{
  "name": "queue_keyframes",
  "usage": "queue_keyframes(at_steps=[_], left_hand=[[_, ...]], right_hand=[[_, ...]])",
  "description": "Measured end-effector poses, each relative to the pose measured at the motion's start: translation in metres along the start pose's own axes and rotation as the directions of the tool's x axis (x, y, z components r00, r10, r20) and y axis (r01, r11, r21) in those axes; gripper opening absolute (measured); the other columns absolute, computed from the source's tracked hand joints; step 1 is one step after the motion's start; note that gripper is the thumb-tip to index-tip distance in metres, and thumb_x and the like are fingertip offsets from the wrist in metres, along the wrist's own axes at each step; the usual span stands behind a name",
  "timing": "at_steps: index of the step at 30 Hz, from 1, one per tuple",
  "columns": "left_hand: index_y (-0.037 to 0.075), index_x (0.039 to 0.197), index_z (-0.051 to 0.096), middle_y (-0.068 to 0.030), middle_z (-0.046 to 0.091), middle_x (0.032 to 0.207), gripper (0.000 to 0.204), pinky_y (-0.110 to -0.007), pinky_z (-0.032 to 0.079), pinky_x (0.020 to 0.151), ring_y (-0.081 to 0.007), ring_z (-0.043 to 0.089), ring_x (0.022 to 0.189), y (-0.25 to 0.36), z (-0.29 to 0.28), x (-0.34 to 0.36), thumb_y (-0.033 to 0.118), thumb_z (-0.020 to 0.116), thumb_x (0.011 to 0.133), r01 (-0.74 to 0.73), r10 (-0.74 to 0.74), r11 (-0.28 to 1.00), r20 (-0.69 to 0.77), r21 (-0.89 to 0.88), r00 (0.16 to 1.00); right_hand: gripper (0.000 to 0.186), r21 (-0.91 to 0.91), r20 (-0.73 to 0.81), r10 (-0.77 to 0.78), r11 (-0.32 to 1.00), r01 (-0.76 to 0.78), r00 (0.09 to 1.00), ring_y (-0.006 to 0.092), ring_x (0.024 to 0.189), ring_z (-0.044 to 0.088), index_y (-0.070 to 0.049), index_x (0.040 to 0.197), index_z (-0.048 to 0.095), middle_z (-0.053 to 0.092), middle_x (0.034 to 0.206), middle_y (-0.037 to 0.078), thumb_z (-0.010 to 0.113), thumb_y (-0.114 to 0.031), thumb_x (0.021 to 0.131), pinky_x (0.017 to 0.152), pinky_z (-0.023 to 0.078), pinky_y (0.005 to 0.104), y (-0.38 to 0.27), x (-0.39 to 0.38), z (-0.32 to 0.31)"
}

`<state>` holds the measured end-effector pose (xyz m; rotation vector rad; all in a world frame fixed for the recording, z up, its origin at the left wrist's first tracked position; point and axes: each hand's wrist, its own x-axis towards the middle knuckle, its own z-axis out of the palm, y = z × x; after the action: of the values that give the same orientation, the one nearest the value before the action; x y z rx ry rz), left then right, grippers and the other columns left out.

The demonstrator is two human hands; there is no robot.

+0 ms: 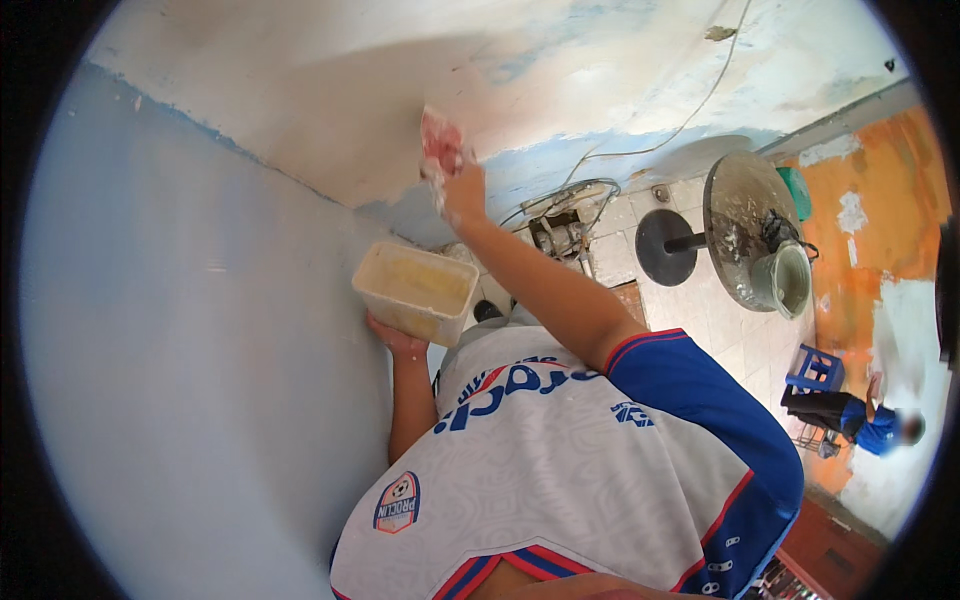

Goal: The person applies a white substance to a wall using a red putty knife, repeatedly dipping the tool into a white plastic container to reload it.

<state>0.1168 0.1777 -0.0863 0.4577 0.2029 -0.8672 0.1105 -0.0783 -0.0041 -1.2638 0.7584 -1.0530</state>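
My right hand (pixel 457 186) is raised, closed around a red scraper (pixel 440 137) smeared with white material, its blade at or very near the pale, patchy wall (pixel 400 90) above the blue band; whether it touches is unclear. My left hand (pixel 395 338), lower and left, grips an off-white rectangular plastic tub (pixel 415 289) with yellowish residue inside. The tub is held near the corner by the light blue wall (pixel 200 340).
A loose cable and dark clutter (pixel 560 235) lie along the wall's foot. Right are a round pedestal table (pixel 735 210) with a bucket (pixel 785 280), and a blue plastic stool (pixel 812 370). A person in blue (pixel 865 425) stands at the orange, patched wall (pixel 860 230).
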Motion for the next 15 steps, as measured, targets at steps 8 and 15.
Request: queue_keyframes(at_steps=[8, 15], left_hand=[[0.013, 0.152, 0.051, -0.0111, 0.055, 0.151, 0.066, -0.056, 0.046, 0.113, -0.0365, 0.054, 0.137, 0.001, -0.007, -0.007, 0.053, 0.039, 0.101, -0.031, 0.031, 0.999, -0.001, 0.024, 1.000], [0.015, 0.153, 0.050, -0.0108, 0.053, 0.153, 0.069, -0.057, 0.044, 0.114, -0.0369, 0.051, 0.140, -0.003, 0.004, -0.002, 0.057, 0.039, 0.099, 0.035, -0.033, 0.999, -0.043, 0.024, 0.999]], right_hand=[[0.047, 0.083, -0.517, -0.012, 0.995, 0.064, 0.856, 0.0123, 0.083, 0.067, -0.006, 0.142, 0.053, 0.073, 0.114, 0.011, 0.070, -0.027, 0.103, 0.063, 0.053, 0.0293, -0.090, 0.118, -0.224], [0.053, -0.203, -0.431, -0.157, 0.976, 0.073, 0.889, 0.0185, 0.083, 0.066, -0.009, 0.138, 0.063, 0.076, 0.100, 0.008, 0.078, -0.037, 0.094, 0.071, 0.053, 0.0388, -0.089, 0.170, -0.268]])
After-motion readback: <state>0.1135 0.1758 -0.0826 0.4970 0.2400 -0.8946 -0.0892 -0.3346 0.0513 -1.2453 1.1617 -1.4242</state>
